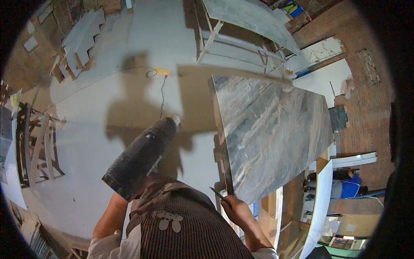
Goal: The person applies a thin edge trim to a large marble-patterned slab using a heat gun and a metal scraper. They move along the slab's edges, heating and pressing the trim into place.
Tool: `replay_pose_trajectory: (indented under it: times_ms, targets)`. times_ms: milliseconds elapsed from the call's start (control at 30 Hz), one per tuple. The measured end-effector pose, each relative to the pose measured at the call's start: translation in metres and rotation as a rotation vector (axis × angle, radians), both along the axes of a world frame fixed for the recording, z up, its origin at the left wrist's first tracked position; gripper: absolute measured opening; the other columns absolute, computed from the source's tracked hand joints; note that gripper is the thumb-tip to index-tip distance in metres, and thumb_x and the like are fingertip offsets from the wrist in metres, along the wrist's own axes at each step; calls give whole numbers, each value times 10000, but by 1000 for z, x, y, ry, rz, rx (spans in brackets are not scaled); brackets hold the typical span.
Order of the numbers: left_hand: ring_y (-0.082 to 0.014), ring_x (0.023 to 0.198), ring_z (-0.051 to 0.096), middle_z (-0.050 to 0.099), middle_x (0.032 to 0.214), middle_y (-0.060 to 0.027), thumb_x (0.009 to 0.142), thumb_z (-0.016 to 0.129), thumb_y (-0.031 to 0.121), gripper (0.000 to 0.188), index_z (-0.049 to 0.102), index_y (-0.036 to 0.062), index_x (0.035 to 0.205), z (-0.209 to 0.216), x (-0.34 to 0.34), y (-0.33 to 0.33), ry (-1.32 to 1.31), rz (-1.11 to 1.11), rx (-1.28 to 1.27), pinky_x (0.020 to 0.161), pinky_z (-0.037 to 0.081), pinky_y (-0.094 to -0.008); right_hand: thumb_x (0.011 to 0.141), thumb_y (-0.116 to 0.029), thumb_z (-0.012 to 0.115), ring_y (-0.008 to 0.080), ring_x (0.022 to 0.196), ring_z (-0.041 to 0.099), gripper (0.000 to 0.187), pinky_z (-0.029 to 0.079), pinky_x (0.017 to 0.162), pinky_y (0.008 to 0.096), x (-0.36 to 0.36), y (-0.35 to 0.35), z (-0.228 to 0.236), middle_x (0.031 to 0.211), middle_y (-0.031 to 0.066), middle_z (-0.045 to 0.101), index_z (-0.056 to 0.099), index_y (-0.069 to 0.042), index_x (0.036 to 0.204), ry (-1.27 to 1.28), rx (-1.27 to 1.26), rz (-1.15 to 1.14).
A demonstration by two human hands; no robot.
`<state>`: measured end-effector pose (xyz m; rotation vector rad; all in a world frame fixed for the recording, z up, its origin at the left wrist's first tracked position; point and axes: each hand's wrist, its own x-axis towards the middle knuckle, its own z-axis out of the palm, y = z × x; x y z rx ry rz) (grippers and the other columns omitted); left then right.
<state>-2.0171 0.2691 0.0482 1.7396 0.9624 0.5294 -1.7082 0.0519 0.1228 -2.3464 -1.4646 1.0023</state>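
In my left hand (pixel 123 203) is a dark cylindrical heat gun (pixel 140 157) with a pale nozzle, tilted up and to the right. Its body hides most of those fingers. My right hand (pixel 238 210) is closed around a thin, dark, pointed tool (pixel 221 197) whose exact kind I cannot make out. That hand is beside the near corner of a large grey-brown marble-patterned board (pixel 276 134). The board's dark side edge (pixel 222 142) faces left, toward the heat gun.
A yellow power strip (pixel 162 72) with a cord lies on the pale floor ahead. Beyond it stands a wooden frame table (pixel 254 26). Stacked panels (pixel 82 41) are far left, a wooden rack (pixel 41 146) left. A person in blue (pixel 350 186) is at the right.
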Motion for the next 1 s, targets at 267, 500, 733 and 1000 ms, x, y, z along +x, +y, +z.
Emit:
replay_pose_trajectory:
  times_ms: [267,500,733,1000]
  targets:
    - [-165,738,607,626,869,-58,759,761,172,335,617,46,1033,-6,-4,108,-95,239,128,661,502,-303,947,-271,563,456,764,621,220,481,633,503,3,105,-2,775,245,628,555,-58,999,73,46,-19]
    - [-131,623,566,593,737,-47,785,758,308,404,588,44,1039,94,85,209,-611,128,-100,577,437,-266,953,-305,566,417,747,653,266,494,644,463,21,159,-28,760,236,637,550,-61,1056,201,156,-183]
    - [-148,624,571,595,756,-62,785,738,298,346,602,36,965,111,181,309,-561,-78,-67,576,449,-274,964,-245,569,238,701,527,206,449,659,354,71,257,-40,750,118,559,577,-42,932,342,205,-501]
    - [-143,621,586,602,738,-50,759,765,238,264,607,53,863,102,298,389,-339,-389,-183,579,471,-266,981,-239,531,293,716,596,258,480,688,354,126,328,-47,788,174,611,559,4,1064,310,354,-754]
